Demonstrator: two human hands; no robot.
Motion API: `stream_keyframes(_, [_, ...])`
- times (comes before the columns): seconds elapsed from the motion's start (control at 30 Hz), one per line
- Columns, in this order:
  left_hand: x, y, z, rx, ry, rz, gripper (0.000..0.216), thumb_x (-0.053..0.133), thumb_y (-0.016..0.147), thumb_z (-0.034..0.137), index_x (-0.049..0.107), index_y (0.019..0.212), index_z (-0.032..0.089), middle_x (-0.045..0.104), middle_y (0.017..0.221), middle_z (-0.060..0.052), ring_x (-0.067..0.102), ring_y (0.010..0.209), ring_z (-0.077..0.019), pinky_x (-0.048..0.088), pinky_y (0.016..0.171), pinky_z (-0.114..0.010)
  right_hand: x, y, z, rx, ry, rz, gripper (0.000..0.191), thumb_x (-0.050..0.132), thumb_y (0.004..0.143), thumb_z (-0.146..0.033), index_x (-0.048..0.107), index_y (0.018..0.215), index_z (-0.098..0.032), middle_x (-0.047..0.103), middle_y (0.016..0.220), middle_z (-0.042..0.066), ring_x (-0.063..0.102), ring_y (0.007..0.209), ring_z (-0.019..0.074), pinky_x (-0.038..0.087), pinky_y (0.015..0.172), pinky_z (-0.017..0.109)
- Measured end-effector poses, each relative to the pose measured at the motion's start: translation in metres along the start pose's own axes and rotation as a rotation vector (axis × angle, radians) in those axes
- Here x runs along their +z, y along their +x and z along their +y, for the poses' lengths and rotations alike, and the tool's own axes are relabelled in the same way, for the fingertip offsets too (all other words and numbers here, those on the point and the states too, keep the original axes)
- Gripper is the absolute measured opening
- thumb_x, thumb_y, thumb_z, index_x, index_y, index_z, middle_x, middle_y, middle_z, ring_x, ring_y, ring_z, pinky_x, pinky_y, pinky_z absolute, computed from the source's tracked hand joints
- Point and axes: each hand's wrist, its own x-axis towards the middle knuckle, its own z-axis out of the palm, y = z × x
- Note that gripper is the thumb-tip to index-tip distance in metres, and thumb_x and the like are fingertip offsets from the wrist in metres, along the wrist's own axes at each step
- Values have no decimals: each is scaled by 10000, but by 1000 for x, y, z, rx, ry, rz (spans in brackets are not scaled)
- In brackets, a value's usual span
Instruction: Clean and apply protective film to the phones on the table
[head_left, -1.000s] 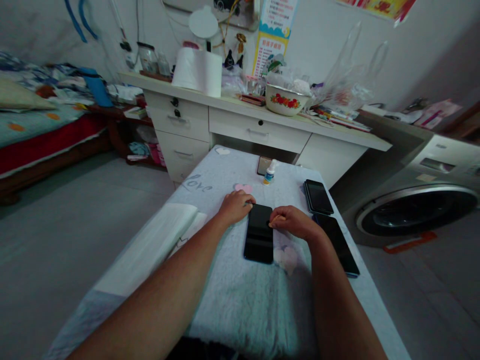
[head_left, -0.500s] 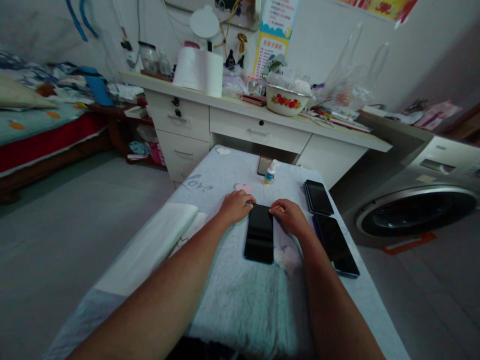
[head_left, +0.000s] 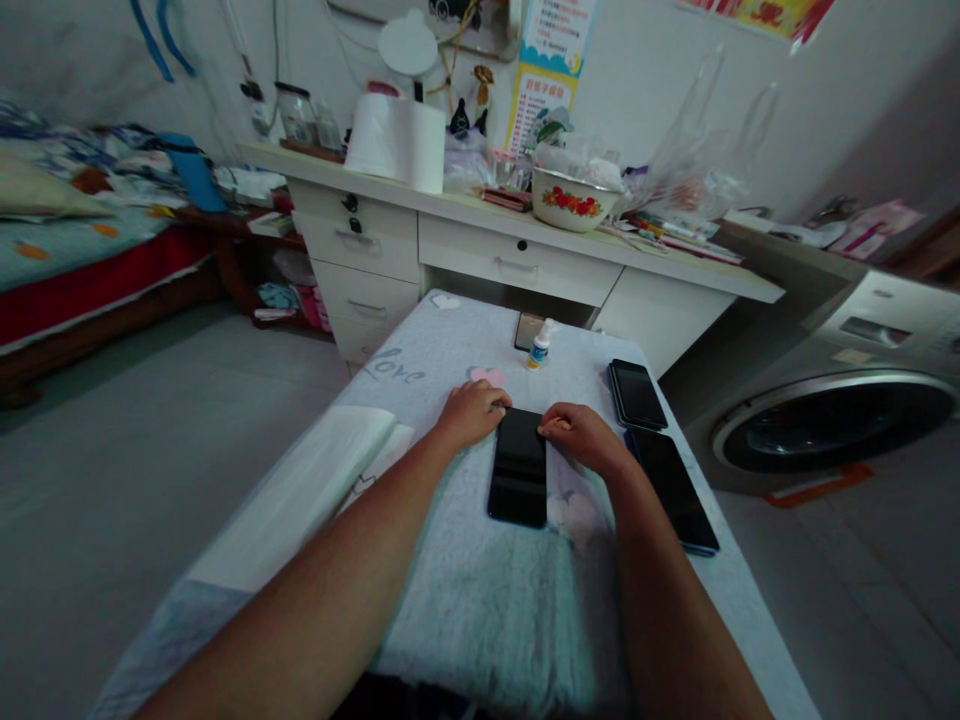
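A black smartphone (head_left: 519,475) lies flat, screen up, on the cloth-covered table (head_left: 480,600). At its upper left corner my left hand (head_left: 472,410) is closed, with thumb and fingers against the edge. My right hand (head_left: 579,432) has its fingers curled and pinches the upper right edge. Beyond the phone stands a small spray bottle (head_left: 539,345) with a white top and a blue and yellow label. Behind the bottle lies another phone (head_left: 528,331). To the right are a stack of dark phones (head_left: 637,393) and a larger dark device (head_left: 677,490), partly covered by my right forearm.
White folded paper or cloth (head_left: 300,500) lies along the table's left side. A white desk (head_left: 480,255) with drawers stands past the far edge, bearing a flowered bowl (head_left: 574,200) and a paper roll (head_left: 397,143). On the right is a washing machine (head_left: 840,390).
My right hand has shifted slightly downward along the phone's right edge. The left hand and the phone stay in place.
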Motion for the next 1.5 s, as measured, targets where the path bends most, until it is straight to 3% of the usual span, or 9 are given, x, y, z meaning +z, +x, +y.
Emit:
stream_keyframes(0.33, [-2,-1,3,-8,-1,-4,276,493,831,277,689,1026,282,626,1061,-41,541,1064,-230,408,929,-387,-12,-10,-2,42,207,-354,133,636,703,-287,650,749,-163,572,620,-27,482,584,103,353,545,212])
stream_keyframes(0.43, [-2,-1,2,-4,1,-7,278,492,833,283,691,1026,281,627,1056,-43,542,1063,-231,408,930,-387,-13,-12,-2,74,309,-464,132,647,688,-279,647,753,-163,617,663,-18,512,605,103,371,573,213])
stream_keyframes(0.57, [-2,-1,1,-1,-5,-2,274,496,829,281,689,1024,282,631,1044,-40,546,1057,-229,410,922,-386,-13,-14,0,92,366,-510,136,657,677,-275,651,757,-165,639,688,-13,528,619,105,382,593,216])
stream_keyframes(0.8, [-1,-1,1,-11,-5,-7,268,502,825,276,693,1013,282,630,1050,-38,547,1056,-222,411,931,-374,-10,-10,1,73,288,-355,148,650,685,-291,653,752,-159,557,610,-35,458,570,94,344,547,213])
stream_keyframes(1.17, [-2,-1,2,-5,6,-6,268,499,826,276,693,1011,279,632,1058,-42,550,1047,-228,413,926,-390,2,0,4,12,61,22,147,607,737,-308,669,768,-178,642,714,9,547,670,142,386,634,246])
stream_keyframes(1.5, [-2,-1,1,-4,6,-11,276,498,833,280,691,1030,280,625,1063,-45,537,1059,-224,407,929,-379,9,6,0,32,-113,187,116,592,780,-248,684,799,-180,680,825,38,586,777,163,394,723,259])
